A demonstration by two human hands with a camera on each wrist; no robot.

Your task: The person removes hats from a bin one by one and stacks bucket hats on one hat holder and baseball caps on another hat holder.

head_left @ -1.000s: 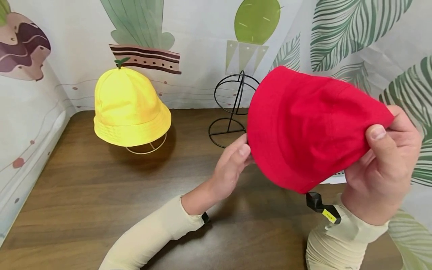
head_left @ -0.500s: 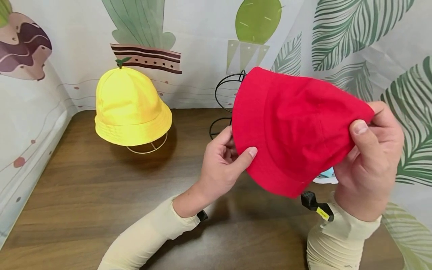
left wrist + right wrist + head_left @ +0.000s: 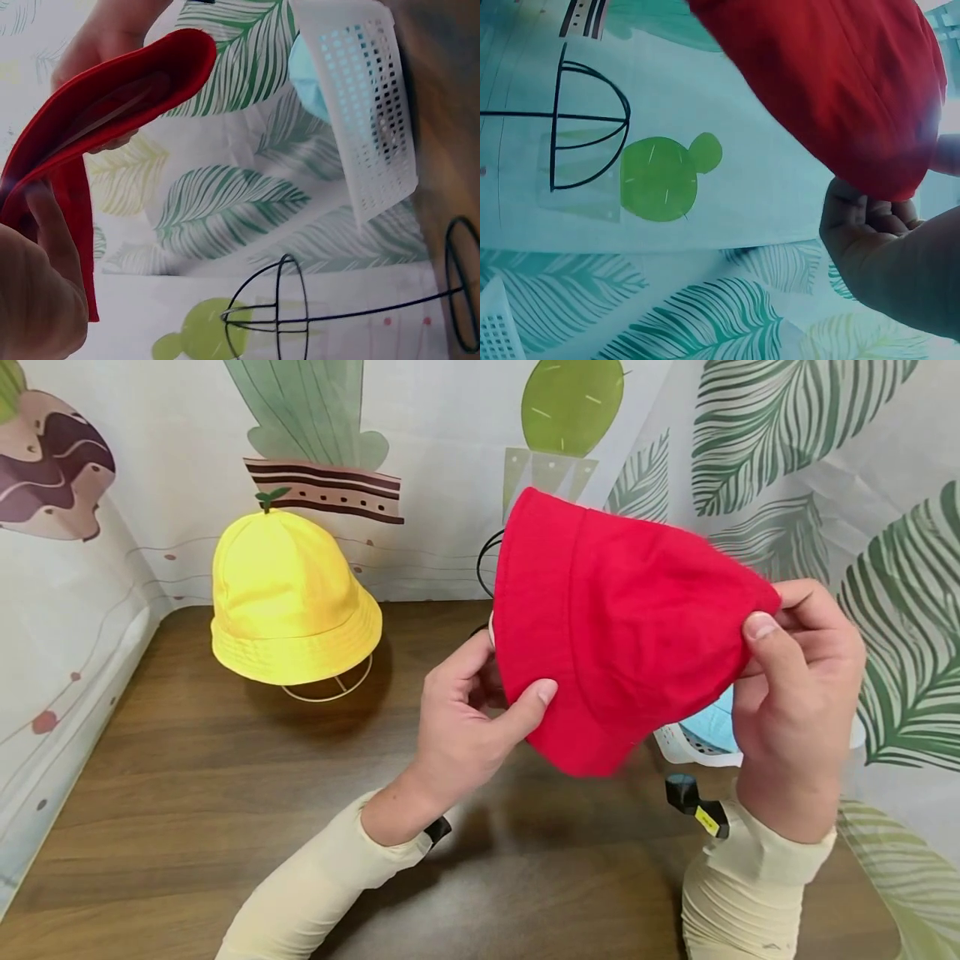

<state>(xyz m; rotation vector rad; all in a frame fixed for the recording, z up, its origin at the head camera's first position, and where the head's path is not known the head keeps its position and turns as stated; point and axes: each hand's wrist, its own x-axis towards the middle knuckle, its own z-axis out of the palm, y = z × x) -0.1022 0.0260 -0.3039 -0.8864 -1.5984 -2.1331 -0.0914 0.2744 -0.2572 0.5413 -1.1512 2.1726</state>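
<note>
A red bucket hat (image 3: 637,618) is held up in the air on its side, brim to the left and crown to the right. My left hand (image 3: 465,718) pinches the brim, thumb on the outer face and fingers on the inner side. With thumb and fingers my right hand (image 3: 802,677) grips the top of the crown. The left wrist view shows the rim edge and part of the inside of the hat (image 3: 112,112). Behind the brim a black wire hat stand (image 3: 292,315) is mostly hidden in the head view.
At the back left, a yellow bucket hat (image 3: 292,602) with a green sprout on top sits on a gold wire stand (image 3: 330,695). A white perforated basket (image 3: 367,112) holding a light blue item (image 3: 306,79) stands at the right. Everything stands on a brown wooden table (image 3: 225,802) before a printed backdrop.
The red hat has moved left with my right hand, covering more of the black stand. My left hand, earlier straight beside the brim, now pinches it. More of the basket shows.
</note>
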